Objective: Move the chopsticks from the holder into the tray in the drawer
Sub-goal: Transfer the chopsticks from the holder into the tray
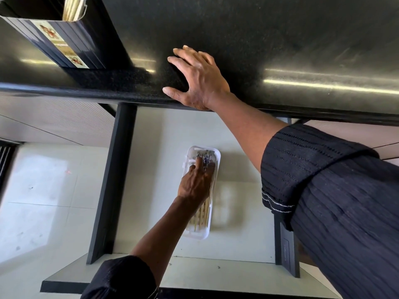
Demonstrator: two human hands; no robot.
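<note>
Left hand [195, 184] on the chopsticks [204, 209] in the tray [217, 156] of the open drawer [164, 130].
Its fingers lie straight and close together on them. The right hand [199, 79] rests flat, fingers spread, on the black counter [280, 39] overhanging the drawer, with the holder [71, 48] off to its left.

Glossy black countertop [280, 39], translucent plastic tray [217, 160]

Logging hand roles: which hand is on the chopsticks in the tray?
The left hand, fingers down on the chopsticks in the white tray; the right hand lies flat on the countertop.
</note>
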